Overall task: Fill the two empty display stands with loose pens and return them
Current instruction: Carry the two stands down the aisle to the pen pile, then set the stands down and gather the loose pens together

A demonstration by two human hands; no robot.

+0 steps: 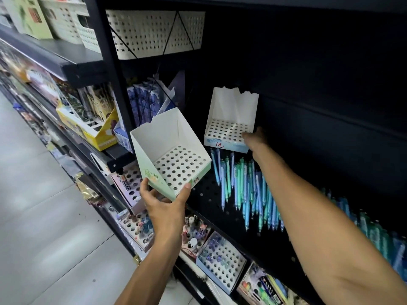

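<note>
Your left hand (164, 200) holds the green stand (174, 159) from below, at its front corner. The thumb is on the front edge and the other fingers are curled around the left side. This stand is lifted off the shelf and tilted toward you, and all the holes in its white tray are empty.

Your right hand (255, 137) reaches far in to the blue stand (230, 126), which sits at the back of the dark shelf (220, 208). The hand is at the right front corner of that stand and touches it. You cannot tell from this view if the fingers are closed around the corner or only press on it, because the hand is small and partly turned away. The holes of the blue stand are also empty.

The loose pens (246, 190) lie in a heap on the shelf, just in front of the blue stand and under your right forearm. They are blue and green, with the tips pointing toward you. More pens (374, 234) lie further to the right, but they are blurred.

On the lower shelf, near your left wrist, stand other pen boxes (220, 260) that are partly filled. Above, a cream basket (154, 31) with holes sits on the top shelf.
</note>
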